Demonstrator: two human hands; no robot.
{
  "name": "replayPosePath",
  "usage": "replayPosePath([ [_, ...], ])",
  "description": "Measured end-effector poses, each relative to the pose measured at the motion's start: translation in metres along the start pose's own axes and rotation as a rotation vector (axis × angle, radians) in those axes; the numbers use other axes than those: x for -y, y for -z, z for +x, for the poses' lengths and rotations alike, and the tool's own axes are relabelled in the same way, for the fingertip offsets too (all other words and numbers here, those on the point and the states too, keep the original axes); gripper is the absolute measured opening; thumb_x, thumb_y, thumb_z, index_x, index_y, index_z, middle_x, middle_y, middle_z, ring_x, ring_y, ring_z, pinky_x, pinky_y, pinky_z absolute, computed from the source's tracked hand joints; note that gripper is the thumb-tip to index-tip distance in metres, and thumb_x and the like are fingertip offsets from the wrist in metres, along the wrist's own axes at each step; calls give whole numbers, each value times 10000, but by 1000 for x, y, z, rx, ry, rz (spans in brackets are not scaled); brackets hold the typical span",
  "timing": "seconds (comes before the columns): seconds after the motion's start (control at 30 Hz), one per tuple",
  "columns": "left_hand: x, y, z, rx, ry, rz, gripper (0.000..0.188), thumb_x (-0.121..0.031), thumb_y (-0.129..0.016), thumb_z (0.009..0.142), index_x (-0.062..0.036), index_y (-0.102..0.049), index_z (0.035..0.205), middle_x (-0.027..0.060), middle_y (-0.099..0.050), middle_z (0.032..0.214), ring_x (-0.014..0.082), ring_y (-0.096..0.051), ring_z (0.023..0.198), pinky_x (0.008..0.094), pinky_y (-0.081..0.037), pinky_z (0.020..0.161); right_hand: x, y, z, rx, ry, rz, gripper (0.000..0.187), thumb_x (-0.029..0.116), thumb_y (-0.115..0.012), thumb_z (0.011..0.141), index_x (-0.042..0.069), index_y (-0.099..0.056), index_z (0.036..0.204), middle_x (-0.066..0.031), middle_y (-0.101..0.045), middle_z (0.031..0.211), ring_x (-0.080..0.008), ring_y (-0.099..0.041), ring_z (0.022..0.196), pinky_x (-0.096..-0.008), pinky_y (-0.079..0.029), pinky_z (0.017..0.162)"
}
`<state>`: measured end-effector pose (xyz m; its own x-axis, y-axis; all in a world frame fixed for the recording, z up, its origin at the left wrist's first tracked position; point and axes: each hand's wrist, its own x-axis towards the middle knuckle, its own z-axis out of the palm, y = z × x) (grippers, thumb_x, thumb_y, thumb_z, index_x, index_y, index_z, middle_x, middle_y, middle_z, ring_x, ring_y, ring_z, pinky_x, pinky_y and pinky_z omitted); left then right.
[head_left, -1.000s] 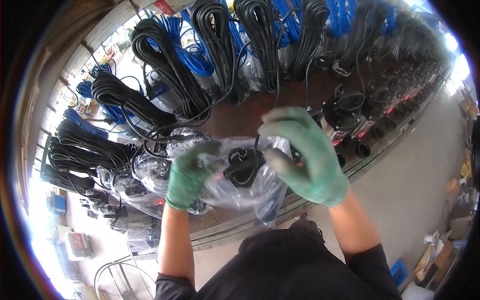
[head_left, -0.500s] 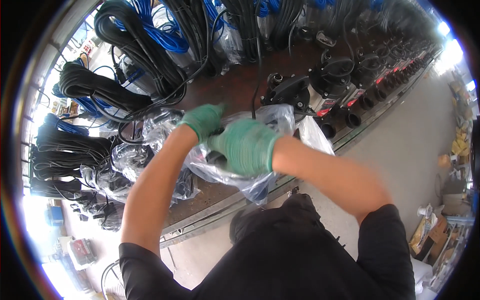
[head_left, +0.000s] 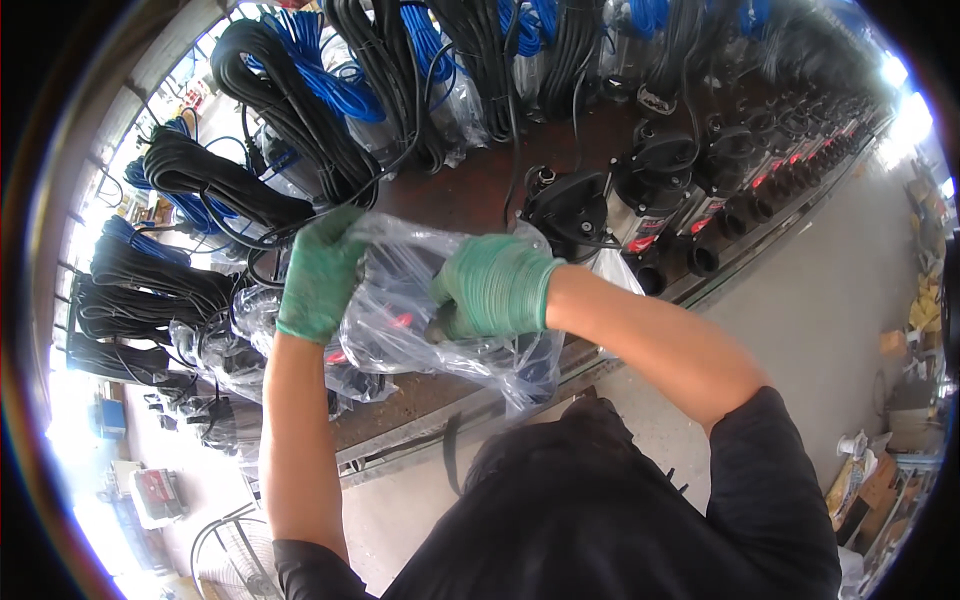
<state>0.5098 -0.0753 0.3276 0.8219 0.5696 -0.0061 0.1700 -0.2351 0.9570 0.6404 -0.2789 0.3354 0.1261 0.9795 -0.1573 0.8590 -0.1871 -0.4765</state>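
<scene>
Both my hands wear green knitted gloves. Between them a clear plastic bag (head_left: 400, 275) is stretched over a dark pump with red spots showing through the film. My left hand (head_left: 322, 280) is closed at the bag's left edge, its fingertips partly blurred, near the looped cable. My right hand (head_left: 497, 287) is curled with thumb and fingers gripping the bag on its right side. The bag's loose end hangs over the table's front edge. Just right of my right hand stands a black-topped pump (head_left: 567, 212), with no film over it.
Bundled black cables (head_left: 225, 180) and blue cords (head_left: 345, 85) line the back and left. Bagged pumps (head_left: 215, 355) stand at left. A row of bare pumps (head_left: 650, 185) runs off to the right along the dark table (head_left: 450, 190). A wire-guard fan (head_left: 235, 555) is below left.
My left hand has moved left, away from my right hand, drawing the bag's film out between them. My right hand has stayed at nearly the same spot.
</scene>
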Motion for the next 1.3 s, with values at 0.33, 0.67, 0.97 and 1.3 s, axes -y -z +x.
replayPosePath([
  [0.33, -8, -27, -60, 54, -16, 65, 485, -291, -662, 1033, -25, -598, 1434, -75, -535, 788, 27, -410, 628, 211, -353, 545, -54, -19, -56, -772, -101, -116, 408, 342, -709, 958, 58, -666, 1248, -147, -655, 1250, -353, -670, 1088, -466, -552, 953],
  [0.67, 15, -30, -98, 66, -34, -36, 336, -176, -624, 1027, 22, -665, 1295, 51, -691, 1115, 133, -611, 1016, 283, -498, 932, -79, -73, -78, -370, -290, 346, 517, 277, -695, 900, 33, -558, 1335, -277, -697, 1005, -436, -695, 1031, -492, -550, 900],
  [0.97, -23, -42, -59, 248, -340, 366, 579, -456, -688, 980, -9, -635, 1345, 231, -628, 1355, 371, -607, 1281, 432, -445, 1110, -76, -47, -127, -843, 120, 1795, 67, 127, -583, 900, 69, -551, 909, -37, -609, 820, -159, -593, 793, -337, -491, 686],
  [1.3, -95, -159, 42, 662, -87, 1249, 891, -688, -638, 907, 82, -554, 1346, 288, -707, 1196, 418, -682, 1146, 438, -515, 1015, -41, -46, -93, -449, -241, 286, 555, 303, -709, 930, -8, -550, 1361, -253, -710, 1124, -422, -687, 1073, -474, -539, 946],
])
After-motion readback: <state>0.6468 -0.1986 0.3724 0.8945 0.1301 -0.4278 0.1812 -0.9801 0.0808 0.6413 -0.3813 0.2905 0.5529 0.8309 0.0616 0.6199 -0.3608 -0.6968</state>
